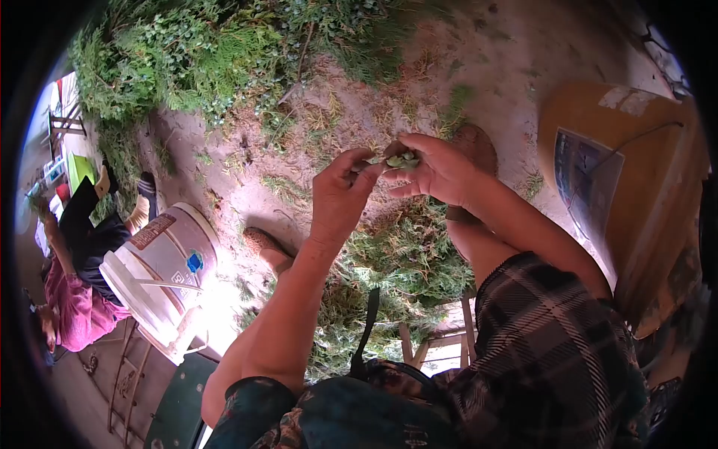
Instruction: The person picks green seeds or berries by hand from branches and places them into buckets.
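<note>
Both of my hands meet above the littered floor. My left hand (pixel 344 188) has its thumb and fingers pinched together at the edge of a small green clump (pixel 406 159); whatever sits inside that pinch is too small to make out. The clump rests in my right hand (pixel 430 168), held near the thumb and index finger, while its lower fingers reach out loosely. Cut green sprigs (pixel 411 251) lie in a heap below my hands, between my feet.
A large pile of leafy branches (pixel 217 56) lies at the upper left. A white bucket (pixel 161 258) stands at the left, near a seated person in pink (pixel 75 299). On the right is a big brown-yellow container (pixel 636 165). A green board (pixel 179 400) shows at the lower left.
</note>
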`<act>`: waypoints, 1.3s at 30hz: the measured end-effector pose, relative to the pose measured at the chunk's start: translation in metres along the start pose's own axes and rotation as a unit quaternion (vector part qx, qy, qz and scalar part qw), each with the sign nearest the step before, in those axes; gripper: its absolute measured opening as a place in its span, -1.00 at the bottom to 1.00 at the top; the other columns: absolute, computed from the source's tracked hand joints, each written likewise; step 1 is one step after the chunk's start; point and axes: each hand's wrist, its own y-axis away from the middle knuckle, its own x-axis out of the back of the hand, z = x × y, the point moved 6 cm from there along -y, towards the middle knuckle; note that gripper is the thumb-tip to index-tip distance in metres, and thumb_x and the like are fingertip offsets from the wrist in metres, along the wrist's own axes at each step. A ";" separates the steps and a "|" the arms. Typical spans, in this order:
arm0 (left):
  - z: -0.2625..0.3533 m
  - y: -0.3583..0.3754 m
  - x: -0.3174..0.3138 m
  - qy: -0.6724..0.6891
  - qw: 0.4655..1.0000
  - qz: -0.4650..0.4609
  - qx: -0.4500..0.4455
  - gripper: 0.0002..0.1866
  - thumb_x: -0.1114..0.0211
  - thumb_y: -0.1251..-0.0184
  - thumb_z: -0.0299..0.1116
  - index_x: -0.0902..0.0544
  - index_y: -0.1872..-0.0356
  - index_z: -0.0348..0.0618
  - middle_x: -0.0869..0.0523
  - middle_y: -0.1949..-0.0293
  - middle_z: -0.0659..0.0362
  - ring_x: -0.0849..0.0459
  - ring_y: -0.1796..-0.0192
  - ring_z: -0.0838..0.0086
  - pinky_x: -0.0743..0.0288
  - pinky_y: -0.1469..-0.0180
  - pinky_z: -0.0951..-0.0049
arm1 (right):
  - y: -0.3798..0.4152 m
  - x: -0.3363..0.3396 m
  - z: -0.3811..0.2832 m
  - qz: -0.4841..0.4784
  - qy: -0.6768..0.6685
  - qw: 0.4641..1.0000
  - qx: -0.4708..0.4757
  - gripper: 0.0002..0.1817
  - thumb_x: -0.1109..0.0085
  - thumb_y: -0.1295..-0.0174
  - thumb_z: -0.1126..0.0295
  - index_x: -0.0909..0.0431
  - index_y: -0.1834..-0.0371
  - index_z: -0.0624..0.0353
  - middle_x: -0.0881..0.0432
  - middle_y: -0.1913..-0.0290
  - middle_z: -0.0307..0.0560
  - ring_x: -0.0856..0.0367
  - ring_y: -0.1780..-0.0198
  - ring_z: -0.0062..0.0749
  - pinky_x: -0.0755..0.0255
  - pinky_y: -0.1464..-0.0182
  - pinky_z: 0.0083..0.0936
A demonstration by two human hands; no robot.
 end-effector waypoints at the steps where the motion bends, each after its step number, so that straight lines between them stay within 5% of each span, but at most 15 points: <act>1: -0.005 -0.003 0.007 0.000 1.000 0.003 0.000 -0.79 -0.22 -0.23 -0.44 -0.58 0.13 -0.24 -0.65 0.33 0.18 -0.55 0.37 0.62 -0.45 0.35 0.65 | 0.001 -0.002 0.001 -0.011 -0.024 1.000 -0.013 -0.77 -0.05 -0.27 0.24 -0.48 0.23 0.19 -0.58 0.26 -0.03 -0.61 0.30 -0.34 -0.60 0.28 -0.23; 3: -0.039 -0.016 0.059 0.008 0.978 0.206 0.017 -0.82 -0.19 -0.22 -0.46 -0.59 0.19 -0.32 -0.67 0.34 0.13 -0.58 0.40 0.54 -0.48 0.38 0.56 | -0.002 0.004 0.002 -0.017 0.010 1.000 -0.018 -0.78 -0.06 -0.26 0.25 -0.48 0.23 0.20 -0.58 0.27 -0.01 -0.61 0.33 -0.35 -0.61 0.34 -0.27; 4: -0.061 -0.025 0.087 -0.093 0.958 0.271 -0.026 -0.81 -0.20 -0.20 -0.45 -0.58 0.20 -0.34 -0.67 0.38 0.09 -0.58 0.42 0.48 -0.46 0.41 0.48 | -0.003 0.006 0.003 -0.021 0.044 0.999 -0.023 -0.79 -0.07 -0.25 0.27 -0.47 0.23 0.20 -0.58 0.28 0.00 -0.61 0.36 -0.37 -0.62 0.40 -0.32; 7: -0.081 -0.038 0.121 -0.241 0.912 0.331 0.039 -0.65 -0.30 -0.10 -0.33 -0.54 0.12 -0.31 -0.66 0.38 -0.04 -0.61 0.39 0.20 -0.46 0.28 0.23 | -0.002 0.007 0.005 -0.009 0.050 0.999 -0.020 -0.80 -0.08 -0.24 0.29 -0.47 0.24 0.21 -0.58 0.29 0.00 -0.60 0.41 -0.40 -0.62 0.49 -0.40; 9: -0.089 -0.052 0.129 -0.317 0.880 0.351 -0.038 -0.61 -0.31 -0.07 -0.31 -0.53 0.10 -0.31 -0.67 0.36 -0.06 -0.61 0.34 0.09 -0.45 0.21 0.18 | -0.002 0.007 0.005 0.001 0.053 0.998 -0.017 -0.80 -0.08 -0.24 0.29 -0.47 0.24 0.21 -0.58 0.30 0.00 -0.60 0.42 -0.41 -0.62 0.48 -0.39; 14: -0.081 -0.055 0.128 -0.337 0.895 0.287 -0.059 -0.65 -0.30 -0.07 -0.37 -0.54 0.11 -0.30 -0.66 0.31 -0.05 -0.65 0.31 0.18 -0.49 0.25 0.24 | -0.002 0.008 0.003 0.008 0.078 0.997 -0.005 -0.78 -0.11 -0.22 0.27 -0.46 0.25 0.22 -0.56 0.33 -0.04 -0.59 0.41 -0.38 -0.60 0.46 -0.35; 16: -0.095 -0.048 0.130 -0.101 0.957 0.263 0.067 -0.70 -0.26 -0.15 -0.37 -0.54 0.10 -0.28 -0.66 0.33 0.05 -0.62 0.36 0.39 -0.49 0.36 0.46 | -0.003 0.008 0.003 0.010 0.093 0.996 -0.005 -0.78 -0.10 -0.22 0.28 -0.47 0.26 0.22 -0.56 0.34 -0.07 -0.58 0.42 -0.41 -0.60 0.45 -0.37; 17: -0.091 -0.044 0.128 -0.102 0.957 0.262 0.067 -0.70 -0.26 -0.15 -0.37 -0.54 0.10 -0.28 -0.66 0.33 0.05 -0.62 0.36 0.39 -0.49 0.36 0.46 | -0.003 0.008 0.002 0.010 0.092 0.996 -0.005 -0.78 -0.10 -0.22 0.28 -0.47 0.26 0.22 -0.56 0.34 -0.07 -0.58 0.42 -0.41 -0.60 0.45 -0.37; 18: -0.094 -0.040 0.121 0.094 0.965 0.229 0.088 -0.70 -0.22 -0.18 -0.42 -0.51 0.06 -0.28 -0.65 0.33 0.07 -0.61 0.37 0.44 -0.49 0.40 0.52 | -0.003 0.005 0.001 -0.001 0.100 0.995 0.004 -0.77 -0.11 -0.22 0.26 -0.47 0.27 0.21 -0.56 0.35 -0.08 -0.58 0.43 -0.43 -0.59 0.46 -0.37; 19: -0.096 -0.038 0.110 0.286 0.934 0.186 0.106 -0.70 -0.18 -0.21 -0.48 -0.48 0.03 -0.29 -0.63 0.33 0.09 -0.59 0.38 0.48 -0.48 0.43 0.59 | -0.002 0.002 -0.001 -0.012 0.108 0.994 0.012 -0.76 -0.12 -0.22 0.24 -0.47 0.28 0.21 -0.55 0.35 -0.09 -0.57 0.43 -0.44 -0.59 0.46 -0.37; 23: -0.060 -0.029 0.070 0.490 0.867 0.022 0.091 -0.71 -0.06 -0.29 -0.44 -0.42 -0.02 -0.31 -0.61 0.29 0.07 -0.59 0.33 0.41 -0.52 0.32 0.48 | 0.003 -0.014 -0.011 -0.019 0.121 0.991 0.048 -0.71 -0.15 -0.21 0.18 -0.46 0.29 0.21 -0.53 0.40 -0.13 -0.54 0.46 -0.50 -0.56 0.51 -0.46; 26: -0.032 -0.020 0.044 0.503 0.858 -0.048 0.090 -0.73 -0.01 -0.32 -0.40 -0.44 0.02 -0.28 -0.61 0.27 0.07 -0.60 0.30 0.39 -0.51 0.30 0.45 | 0.009 -0.029 -0.025 -0.028 0.198 0.974 0.106 -0.67 -0.13 -0.23 0.13 -0.43 0.24 0.20 -0.46 0.50 -0.24 -0.44 0.56 -0.67 -0.35 0.67 -0.69; 31: 0.004 -0.010 0.009 0.393 0.911 -0.077 0.093 -0.77 -0.01 -0.37 -0.33 -0.50 0.11 -0.26 -0.62 0.32 0.13 -0.58 0.38 0.56 -0.45 0.44 0.60 | 0.020 -0.049 -0.039 -0.028 0.268 0.944 0.190 -0.71 -0.17 -0.22 0.30 -0.45 0.13 0.27 -0.48 0.50 -0.25 -0.41 0.54 -0.74 -0.29 0.61 -0.73; 34: 0.007 -0.008 0.000 0.349 0.931 -0.056 0.093 -0.79 -0.02 -0.37 -0.29 -0.51 0.24 -0.24 -0.60 0.42 0.19 -0.51 0.47 0.63 -0.35 0.53 0.65 | 0.026 -0.065 -0.046 -0.006 0.432 0.795 0.425 -0.74 -0.18 -0.13 0.34 -0.52 0.22 0.31 -0.59 0.46 -0.15 -0.57 0.40 -0.37 -0.46 0.24 -0.49; 39: 0.016 -0.006 -0.005 0.236 0.967 -0.054 0.079 -0.83 0.01 -0.34 -0.33 -0.47 0.32 -0.21 -0.57 0.46 0.20 -0.48 0.50 0.62 -0.30 0.58 0.65 | 0.027 -0.062 -0.048 -0.007 0.481 0.767 0.425 -0.77 -0.13 -0.16 0.34 -0.52 0.24 0.30 -0.56 0.51 -0.15 -0.54 0.44 -0.43 -0.45 0.33 -0.50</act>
